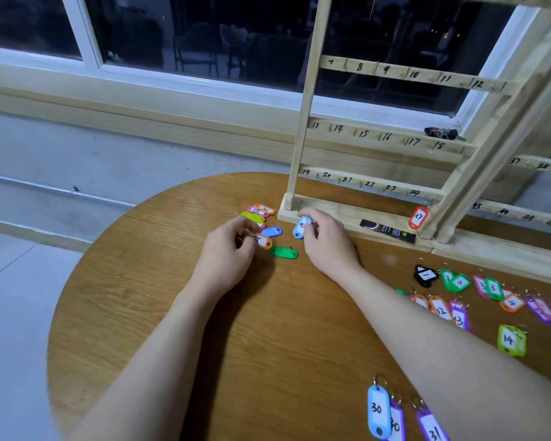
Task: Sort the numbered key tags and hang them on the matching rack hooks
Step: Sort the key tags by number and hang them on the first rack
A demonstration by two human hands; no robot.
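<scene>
Numbered plastic key tags [269, 232] are lying clustered on the round wooden desk [159, 265], between your hands. Your right hand [323, 237] is pinching a light-blue tag [300, 227]; your left hand [231, 249] is gripping an orange tag [263, 241]. The wooden rack [376, 183] is standing just beyond, nearer your right.

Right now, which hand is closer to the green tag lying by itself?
Left, narrowly. The left hand sits just left of the green tag; the right hand, holding a light blue tag, sits to its right.
</scene>
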